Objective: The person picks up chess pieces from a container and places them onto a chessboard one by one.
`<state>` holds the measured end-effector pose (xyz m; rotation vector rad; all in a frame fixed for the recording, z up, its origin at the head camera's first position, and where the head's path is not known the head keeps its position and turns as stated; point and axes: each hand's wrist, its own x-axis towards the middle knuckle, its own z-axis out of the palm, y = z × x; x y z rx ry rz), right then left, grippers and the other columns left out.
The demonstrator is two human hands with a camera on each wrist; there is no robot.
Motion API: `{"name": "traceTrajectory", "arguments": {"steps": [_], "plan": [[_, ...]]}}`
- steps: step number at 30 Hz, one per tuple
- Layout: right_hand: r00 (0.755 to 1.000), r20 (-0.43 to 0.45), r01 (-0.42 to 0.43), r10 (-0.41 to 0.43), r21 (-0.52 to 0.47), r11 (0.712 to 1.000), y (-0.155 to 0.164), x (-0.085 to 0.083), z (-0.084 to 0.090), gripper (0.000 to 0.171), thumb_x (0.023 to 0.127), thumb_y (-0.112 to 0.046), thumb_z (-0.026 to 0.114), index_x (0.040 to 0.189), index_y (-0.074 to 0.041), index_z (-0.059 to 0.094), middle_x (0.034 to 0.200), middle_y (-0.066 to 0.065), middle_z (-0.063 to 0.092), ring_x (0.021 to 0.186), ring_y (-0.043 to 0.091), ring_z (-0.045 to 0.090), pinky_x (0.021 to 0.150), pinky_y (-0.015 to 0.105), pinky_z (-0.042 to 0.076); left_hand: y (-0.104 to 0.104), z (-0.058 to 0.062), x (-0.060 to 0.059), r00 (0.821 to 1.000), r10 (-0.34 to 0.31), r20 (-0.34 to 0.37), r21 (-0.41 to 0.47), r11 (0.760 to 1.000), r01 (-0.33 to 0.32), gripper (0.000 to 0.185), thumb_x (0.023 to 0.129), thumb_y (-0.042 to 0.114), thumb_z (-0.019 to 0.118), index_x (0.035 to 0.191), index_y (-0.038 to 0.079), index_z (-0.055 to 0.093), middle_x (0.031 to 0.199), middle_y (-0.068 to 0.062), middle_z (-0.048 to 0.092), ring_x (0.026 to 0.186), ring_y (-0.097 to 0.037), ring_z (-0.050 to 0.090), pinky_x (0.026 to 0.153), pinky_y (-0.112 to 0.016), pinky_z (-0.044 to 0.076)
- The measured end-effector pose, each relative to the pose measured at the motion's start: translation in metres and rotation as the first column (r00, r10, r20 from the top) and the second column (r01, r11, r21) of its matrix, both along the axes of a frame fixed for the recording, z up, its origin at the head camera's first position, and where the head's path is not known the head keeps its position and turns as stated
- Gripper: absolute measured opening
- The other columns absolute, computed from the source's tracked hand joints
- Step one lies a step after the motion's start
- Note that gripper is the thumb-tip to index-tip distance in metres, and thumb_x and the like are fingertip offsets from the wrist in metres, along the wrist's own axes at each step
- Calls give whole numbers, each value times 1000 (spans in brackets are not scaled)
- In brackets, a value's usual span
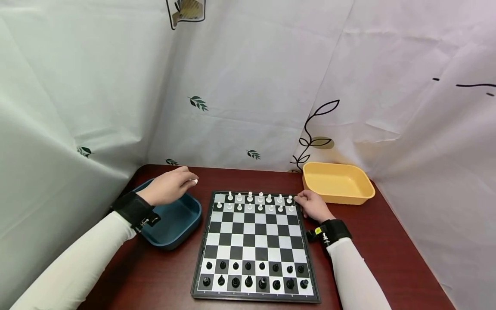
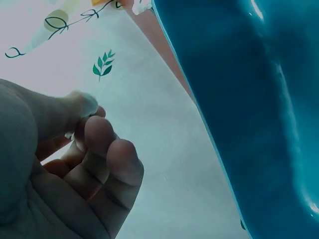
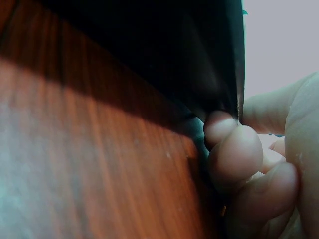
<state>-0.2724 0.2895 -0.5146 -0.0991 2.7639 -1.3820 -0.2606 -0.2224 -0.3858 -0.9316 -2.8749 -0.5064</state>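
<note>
The left hand (image 1: 170, 186) hovers over the blue tray (image 1: 182, 224), pinching a small white piece (image 1: 193, 181) between thumb and fingertips. The right hand (image 1: 313, 206) rests at the far right edge of the board (image 1: 253, 241), fingers curled against its rim near the corner white piece (image 1: 289, 199); whether it pinches that piece or only the board edge I cannot tell.

As far as the pictures show, the work looks barely begun. The white pieces fill two rows at the far side, with one square of the front row seemingly bare at the near-left, though they are small and I cannot be sure. The black pieces (image 1: 253, 275) stand in two full rows nearest the person. The blue tray seems to hold nothing yet, and the yellow tray (image 1: 337, 183) beyond the right hand is bare too. Nearly every piece remains on the board.

The head view gives the whole layout on the dark red surface (image 1: 387, 258). The left wrist view adds the underside of the left hand (image 2: 75, 164), fingers bunched to the thumb, with the tray (image 2: 254, 99) wall beside it. The right wrist view shows the fingers (image 3: 239, 149) pressed against the board's (image 3: 174, 59) dark edge, which the head view hides
</note>
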Motion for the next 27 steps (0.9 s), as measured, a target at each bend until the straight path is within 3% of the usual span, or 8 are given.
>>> {"name": "traceTrajectory", "arguments": {"steps": [6,12,18,27], "plan": [[1000,6,-1,2,-19,1000,-7,1,-8,25,112,-26,66,109,-2,67,59,2,55,51,20,59,55,35,50,3,-2,0,1000,24,1,-2,1000,-24,27,114,14,62,133,1,77,106,-5,61,86,-15,58,77,-37,53],[1000,10,-11,12,-39,999,-21,0,-17,23,112,-25,66,108,-2,68,61,1,57,50,19,59,54,34,50,-1,1,2,1000,20,-9,-32,999,-20,23,108,10,66,125,3,81,108,-5,67,86,-15,61,79,-39,56],[1000,-1,-3,3,-24,1000,-7,-1,-11,24,111,-25,66,109,-1,68,62,1,57,50,19,58,52,33,48,22,1,-10,1000,-16,-9,-16,1000,16,16,103,9,72,115,7,82,109,-6,73,92,-20,65,86,-44,60],[1000,1,-18,18,4,1000,4,-6,-3,26,113,-26,66,111,-1,68,62,2,58,53,22,60,54,35,49,53,2,-21,1000,-10,14,-47,999,11,8,102,9,71,103,12,78,100,-3,70,86,-19,62,82,-41,58]]}}
